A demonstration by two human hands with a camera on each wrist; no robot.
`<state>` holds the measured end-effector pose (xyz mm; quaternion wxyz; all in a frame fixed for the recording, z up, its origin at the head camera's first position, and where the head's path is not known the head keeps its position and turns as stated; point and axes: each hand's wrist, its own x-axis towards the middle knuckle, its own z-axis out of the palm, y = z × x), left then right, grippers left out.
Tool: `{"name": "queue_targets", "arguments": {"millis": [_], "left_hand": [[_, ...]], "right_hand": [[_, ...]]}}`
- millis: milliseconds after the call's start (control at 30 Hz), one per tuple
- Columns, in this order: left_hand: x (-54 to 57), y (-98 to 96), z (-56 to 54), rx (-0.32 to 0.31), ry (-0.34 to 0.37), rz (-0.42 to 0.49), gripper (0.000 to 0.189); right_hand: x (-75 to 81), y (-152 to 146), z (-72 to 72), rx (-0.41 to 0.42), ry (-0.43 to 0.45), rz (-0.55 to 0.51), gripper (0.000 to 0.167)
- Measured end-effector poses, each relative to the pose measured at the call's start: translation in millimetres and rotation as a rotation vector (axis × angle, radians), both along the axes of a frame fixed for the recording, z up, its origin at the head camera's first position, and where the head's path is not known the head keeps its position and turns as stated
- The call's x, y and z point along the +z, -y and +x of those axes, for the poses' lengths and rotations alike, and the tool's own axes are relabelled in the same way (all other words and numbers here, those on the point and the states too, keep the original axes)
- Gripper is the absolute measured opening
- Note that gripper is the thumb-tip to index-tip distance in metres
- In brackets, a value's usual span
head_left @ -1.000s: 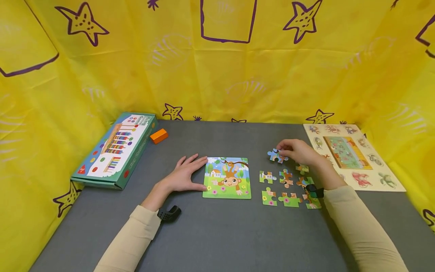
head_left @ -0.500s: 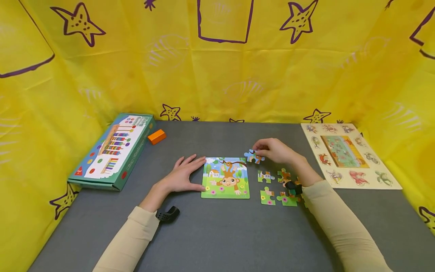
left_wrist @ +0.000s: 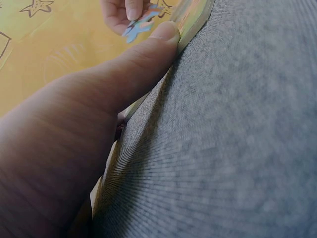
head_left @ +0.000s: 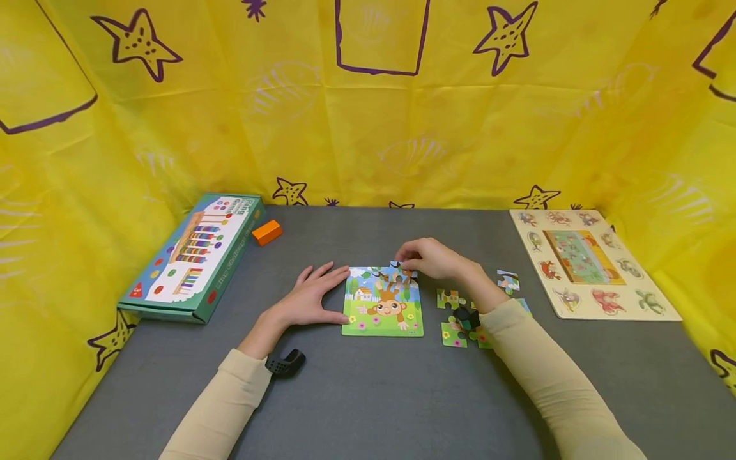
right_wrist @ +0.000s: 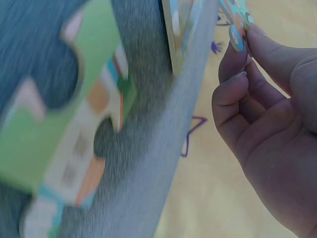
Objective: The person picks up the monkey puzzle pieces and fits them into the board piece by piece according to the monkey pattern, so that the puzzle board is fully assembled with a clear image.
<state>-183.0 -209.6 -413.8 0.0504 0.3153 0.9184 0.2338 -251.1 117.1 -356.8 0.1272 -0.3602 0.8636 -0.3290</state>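
Observation:
My left hand [head_left: 305, 300] rests along the left edge of a square monkey-picture puzzle board [head_left: 382, 324], thumb and fingers spread and fairly straight. In the left wrist view its thumb [left_wrist: 133, 62] touches the board's edge. A blue puzzle piece [left_wrist: 139, 27] is pinched between the thumb and fingertips of my right hand [head_left: 436, 259], above the board's upper right corner. The right wrist view shows the same piece [right_wrist: 237, 22] partly cut off at the top. Right of the board lie several loose puzzle pieces [head_left: 454, 335], some hidden under my right wrist and sleeve.
A ring game box [head_left: 192, 255] lies at the left, with an orange block [head_left: 267, 232] beside it. At the right lies a wooden board with sea animals [head_left: 623, 295]. Yellow cloth [head_left: 368, 140] stands behind the grey table [head_left: 368, 402].
My right hand has carried the puzzle piece leftward from the loose pieces to above the board's upper right corner. The left hand has stayed at the board's left edge.

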Motion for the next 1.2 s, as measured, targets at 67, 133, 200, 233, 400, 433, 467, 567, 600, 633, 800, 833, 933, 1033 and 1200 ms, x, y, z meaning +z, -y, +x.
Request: {"name": "queue_targets", "arguments": {"millis": [67,133,200,233,400,433,467,567,600,633,800,833,933,1033,1200], "left_hand": [[-0.3,0.0,-0.2,0.007,0.002,0.001,0.102],[-1.3,0.2,-0.1,0.011,0.002,-0.001,0.102],[-2.7,0.3,0.1,0.014,0.005,-0.005,0.102],[-3.3,0.5,0.2,0.016,0.009,-0.005,0.102],[-4.5,0.8,0.8,0.027,0.015,-0.004,0.102],[-4.2,0.8,0.9,0.029,0.015,-0.004,0.102],[-3.7,0.9,1.0,0.029,0.015,-0.004,0.102],[-2.8,0.9,1.1,0.03,0.017,-0.008,0.102],[-2.7,0.8,1.0,0.028,0.017,-0.009,0.102],[-2.8,0.5,0.8,0.027,0.016,-0.008,0.102],[-3.0,-0.2,-0.8,0.022,0.014,-0.01,0.102],[-2.7,-0.3,-1.1,0.022,0.015,-0.01,0.102],[-1.6,-0.5,-1.6,0.024,0.022,-0.014,0.102],[-0.9,-0.7,-1.9,0.023,0.021,-0.016,0.102],[-0.7,-0.6,-1.4,0.018,0.021,-0.016,0.102]], "right_hand": [[-1.9,6,-0.3,0.008,0.004,0.005,0.015],[-3.9,12,-0.3,0.018,0.011,0.015,0.015],[-5.8,17,-0.1,0.031,0.022,0.027,0.014],[-6.8,19,0.1,0.037,0.025,0.036,0.014],[-10.5,29,-0.4,0.048,0.033,0.064,0.014],[-10.8,31,-0.6,0.047,0.033,0.07,0.014],[-11.3,32,-1.2,0.043,0.034,0.077,0.013],[-12.6,34,-2.8,0.035,0.036,0.097,0.014],[-13.1,35,-3.3,0.033,0.038,0.104,0.014],[-14.1,35,-4.0,0.033,0.04,0.111,0.014],[-16.1,36,-4.5,0.034,0.049,0.137,0.014],[-16.0,36,-4.0,0.037,0.046,0.143,0.014],[-14.0,35,-0.7,0.045,0.023,0.155,0.017],[-12.6,34,3.6,0.05,0.003,0.156,0.021],[-12.9,32,8.6,0.069,0.005,0.156,0.028]]}}
